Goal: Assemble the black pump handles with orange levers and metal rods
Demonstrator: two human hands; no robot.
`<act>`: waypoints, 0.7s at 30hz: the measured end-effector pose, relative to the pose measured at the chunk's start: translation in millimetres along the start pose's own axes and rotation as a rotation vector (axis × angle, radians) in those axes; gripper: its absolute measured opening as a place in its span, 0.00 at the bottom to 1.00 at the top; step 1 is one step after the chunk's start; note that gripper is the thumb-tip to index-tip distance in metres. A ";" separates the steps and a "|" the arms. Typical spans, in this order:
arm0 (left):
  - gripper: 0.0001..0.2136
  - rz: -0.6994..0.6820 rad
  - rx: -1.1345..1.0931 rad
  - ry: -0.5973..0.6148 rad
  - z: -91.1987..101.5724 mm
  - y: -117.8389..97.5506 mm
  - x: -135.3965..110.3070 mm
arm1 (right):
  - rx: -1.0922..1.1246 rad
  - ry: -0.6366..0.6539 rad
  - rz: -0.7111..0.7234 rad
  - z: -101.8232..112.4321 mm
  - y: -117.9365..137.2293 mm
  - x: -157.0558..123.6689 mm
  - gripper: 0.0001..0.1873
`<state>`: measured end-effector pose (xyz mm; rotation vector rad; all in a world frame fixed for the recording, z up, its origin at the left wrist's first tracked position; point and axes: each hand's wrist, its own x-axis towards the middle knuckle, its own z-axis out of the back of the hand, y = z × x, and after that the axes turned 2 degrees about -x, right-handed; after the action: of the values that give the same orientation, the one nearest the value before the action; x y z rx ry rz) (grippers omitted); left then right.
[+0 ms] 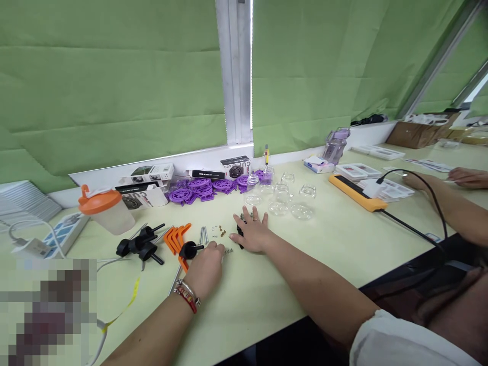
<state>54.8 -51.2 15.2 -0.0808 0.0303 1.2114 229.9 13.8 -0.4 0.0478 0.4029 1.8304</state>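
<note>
Bent orange pieces lie at ten o'clock from the left hand, and a black round piece sits nearer, also at ten. The left fingers curl close together; whether they pinch anything, one cannot tell. A small spring lies at two. The right hand spreads its fingers over little black parts. Glass jars stand at its one o'clock.

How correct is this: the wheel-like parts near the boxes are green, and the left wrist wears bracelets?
Only the colour is wrong: the head view shows purple wheel-like parts. They do lie near the boxes, and the left hand has bracelets at its wrist.
</note>
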 end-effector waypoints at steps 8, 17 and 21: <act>0.15 -0.010 -0.007 -0.001 -2.1 2.4 -0.7 | -0.046 -0.138 0.024 -8.9 -1.1 5.5 0.44; 0.15 0.007 -0.037 0.005 -0.1 1.5 0.6 | -0.051 -0.089 0.169 4.5 -5.0 16.1 0.42; 0.14 -0.003 -0.060 0.002 2.3 1.4 0.5 | -0.036 -0.076 0.177 6.3 -6.2 16.6 0.42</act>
<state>53.6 -50.1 17.4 -0.1347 -0.0045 1.2096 232.1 32.5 0.9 0.1319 0.3203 2.0028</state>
